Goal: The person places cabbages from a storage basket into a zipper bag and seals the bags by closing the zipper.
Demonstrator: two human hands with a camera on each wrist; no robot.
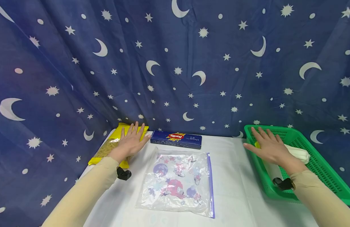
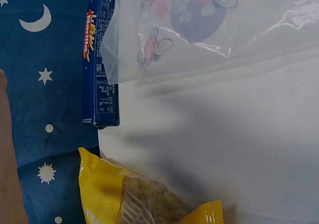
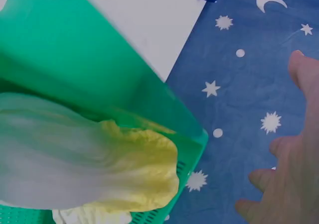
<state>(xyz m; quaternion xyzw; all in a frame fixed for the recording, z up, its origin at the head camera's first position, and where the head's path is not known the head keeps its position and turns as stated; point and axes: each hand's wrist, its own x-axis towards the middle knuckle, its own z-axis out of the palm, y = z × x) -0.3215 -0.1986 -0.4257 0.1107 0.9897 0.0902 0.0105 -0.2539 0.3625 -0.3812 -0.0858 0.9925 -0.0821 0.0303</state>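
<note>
At the far left of the white table (image 1: 237, 176), the person's left hand (image 1: 131, 142) lay flat with fingers spread and straight on a yellow pasta bag (image 1: 106, 150), gripping nothing; the bag's long axis ran away from the person toward the starry blue curtain (image 1: 175, 63), directly under that hand. Just to its right, a blue spaghetti box (image 1: 176, 139) lay crosswise along the table's back edge, close to the hand's fingertips but apart from them. In front of the box a clear printed zip bag (image 1: 177, 181) lay flat in the middle of the table, between the two arms and nearer the left, with nothing standing on it. Farther right, well apart from the zip bag, the right hand (image 1: 269, 146) was held open, fingers straight, over the near left corner of a green basket (image 1: 319, 164), just above a pale cabbage (image 3: 75, 169) lying inside it; whether the palm touched the leaves I could not tell. The cabbage's length ran across the basket, its yellowish leafy end pointing toward the curtain.
</note>
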